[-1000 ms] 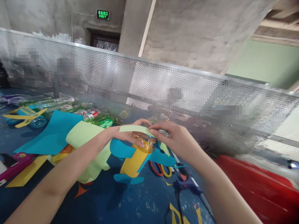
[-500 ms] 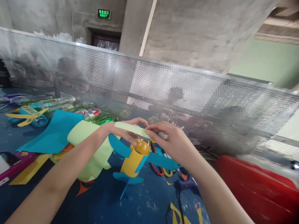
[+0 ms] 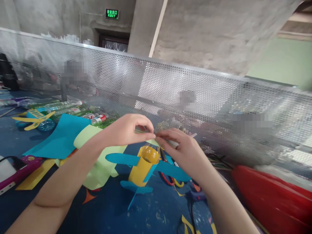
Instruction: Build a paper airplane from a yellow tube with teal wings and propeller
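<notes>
A plastic bottle wrapped in yellow paper (image 3: 139,171), with blue paper wings (image 3: 172,170) and a blue paper tail (image 3: 136,188), stands slightly tilted on the blue table. Just above its clear top, a pale green paper strip (image 3: 153,142) shows between my hands, mostly covered by fingers. My left hand (image 3: 130,128) is closed in a pinch at the strip's left part. Thumb and fingers of my right hand (image 3: 176,141) pinch it too, fingertips almost touching the left ones. Neither hand visibly grips the bottle.
Pale green paper (image 3: 102,169) and a blue sheet (image 3: 60,135) lie left, near plastic bottles (image 3: 99,118) and another paper-winged bottle (image 3: 46,125). Red- and yellow-handled scissors (image 3: 167,179), a glue gun (image 3: 198,195) and a red bag (image 3: 270,195) are right. A perforated metal screen (image 3: 158,84) stands behind.
My left hand has come up off the bottle's top and its fingertips now meet my right fingertips at the strip. The view has shifted slightly.
</notes>
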Available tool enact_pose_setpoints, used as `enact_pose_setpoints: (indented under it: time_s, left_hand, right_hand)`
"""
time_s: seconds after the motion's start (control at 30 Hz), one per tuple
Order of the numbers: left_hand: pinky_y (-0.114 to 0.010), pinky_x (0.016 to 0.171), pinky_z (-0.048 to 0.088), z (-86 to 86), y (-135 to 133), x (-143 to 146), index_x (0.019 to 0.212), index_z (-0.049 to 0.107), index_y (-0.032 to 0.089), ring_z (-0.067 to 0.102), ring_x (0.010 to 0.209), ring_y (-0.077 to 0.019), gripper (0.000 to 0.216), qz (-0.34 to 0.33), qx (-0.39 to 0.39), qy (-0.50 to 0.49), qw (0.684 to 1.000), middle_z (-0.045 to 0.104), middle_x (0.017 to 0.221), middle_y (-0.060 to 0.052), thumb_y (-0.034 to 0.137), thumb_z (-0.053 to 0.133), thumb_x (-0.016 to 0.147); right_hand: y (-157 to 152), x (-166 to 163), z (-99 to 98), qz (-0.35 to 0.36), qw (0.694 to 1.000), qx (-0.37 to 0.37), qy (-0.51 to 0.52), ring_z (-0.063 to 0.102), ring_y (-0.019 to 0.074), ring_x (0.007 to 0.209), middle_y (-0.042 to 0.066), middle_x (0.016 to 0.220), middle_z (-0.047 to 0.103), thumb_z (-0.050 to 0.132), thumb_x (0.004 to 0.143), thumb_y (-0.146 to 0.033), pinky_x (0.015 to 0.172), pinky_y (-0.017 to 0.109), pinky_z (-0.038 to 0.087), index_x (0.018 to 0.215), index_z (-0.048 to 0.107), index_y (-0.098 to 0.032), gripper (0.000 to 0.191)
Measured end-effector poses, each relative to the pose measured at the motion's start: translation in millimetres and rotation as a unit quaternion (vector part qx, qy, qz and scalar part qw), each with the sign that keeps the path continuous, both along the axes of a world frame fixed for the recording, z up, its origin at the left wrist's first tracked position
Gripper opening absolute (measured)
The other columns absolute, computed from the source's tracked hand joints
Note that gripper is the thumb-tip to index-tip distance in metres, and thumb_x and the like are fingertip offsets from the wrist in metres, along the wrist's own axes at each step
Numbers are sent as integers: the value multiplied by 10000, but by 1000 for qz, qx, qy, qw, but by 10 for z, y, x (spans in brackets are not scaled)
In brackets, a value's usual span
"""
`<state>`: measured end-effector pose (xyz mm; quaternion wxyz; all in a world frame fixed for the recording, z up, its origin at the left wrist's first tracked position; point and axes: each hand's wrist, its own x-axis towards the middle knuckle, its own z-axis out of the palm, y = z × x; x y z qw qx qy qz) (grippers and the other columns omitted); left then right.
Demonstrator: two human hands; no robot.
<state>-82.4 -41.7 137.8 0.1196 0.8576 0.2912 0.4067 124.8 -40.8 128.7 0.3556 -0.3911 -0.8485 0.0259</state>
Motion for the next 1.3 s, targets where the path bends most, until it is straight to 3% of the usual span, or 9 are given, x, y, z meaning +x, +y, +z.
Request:
enact_pose_setpoints:
  time_s: [0.13, 0.27, 0.43, 0.6, 0.7, 0.8, 1.0, 1.13, 1.3]
  left_hand:
    - [-247, 707, 460, -55, 19, 63, 841, 649, 187, 601, 802, -135, 89, 3, -23, 39, 999, 666, 897, -18, 227, 577, 806]
    - [-246, 742, 458, -42, 10, 41, 788, 626, 181, 600, 837, -129, 36, -7, -22, 46, 999, 651, 1021, -23, 194, 594, 778]
    - [-271, 740, 455, -27, -49, 57, 829, 644, 194, 610, 831, -158, 72, 13, -26, 58, 998, 678, 895, -13, 217, 604, 774]
    - [-269, 724, 447, -41, -62, 48, 810, 660, 198, 616, 802, -159, 71, 47, -13, 65, 997, 688, 880, -11, 237, 612, 775]
    - [-261, 681, 445, -51, -91, 44, 809, 667, 200, 616, 767, -163, 99, 67, -17, 65, 995, 688, 848, -18, 268, 600, 782]
    - [-253, 645, 436, -57, -130, 47, 814, 672, 199, 611, 730, -160, 134, 86, -9, 63, 994, 684, 800, -20, 296, 582, 794]
    - [-235, 597, 417, -71, -134, 89, 755, 678, 186, 594, 661, -136, 231, 100, -23, 41, 994, 684, 743, -16, 381, 570, 813]
    - [-222, 558, 402, -98, -109, 122, 707, 654, 184, 597, 650, -130, 279, 114, -38, 14, 993, 688, 743, -5, 448, 610, 783]
    - [-219, 541, 387, -99, -139, 123, 688, 589, 180, 590, 637, -123, 239, 100, -34, 27, 994, 654, 698, 14, 395, 621, 786]
  right_hand:
    - [-14, 11, -60, -9, 1000, 6, 25, 627, 197, 822, 46, 876, 676, 558, 848, -326, 736, 337, 484, 854, 691, -227, 166]
    - [-58, -18, -158, -16, 997, 28, 70, 639, 181, 803, 31, 875, 693, 556, 853, -314, 719, 307, 489, 845, 691, -233, 158]
    - [-122, -23, -315, -62, 987, 67, 134, 642, 164, 708, 7, 810, 708, 604, 828, -330, 648, 272, 489, 854, 665, -230, 120]
    - [-149, -7, -444, -62, 983, 68, 159, 671, 196, 822, 17, 880, 730, 580, 845, -311, 728, 302, 511, 889, 680, -237, 132]
    - [-149, -24, -503, -80, 977, 56, 187, 681, 204, 805, 21, 878, 738, 604, 828, -329, 693, 303, 524, 890, 679, -237, 134]
    - [-150, -34, -527, -67, 975, 37, 210, 687, 207, 817, 31, 900, 742, 599, 831, -326, 686, 301, 534, 896, 680, -231, 141]
    - [-153, -4, -496, -10, 975, -11, 224, 676, 215, 914, 35, 980, 731, 590, 835, -304, 846, 375, 520, 939, 702, -246, 164]
    - [-144, -1, -501, -7, 973, -14, 232, 673, 206, 916, 22, 974, 730, 609, 823, -287, 851, 367, 520, 932, 698, -251, 146]
    - [-135, -24, -513, 0, 973, 2, 229, 664, 209, 928, 33, 979, 721, 608, 821, -264, 854, 371, 518, 880, 686, -240, 101]
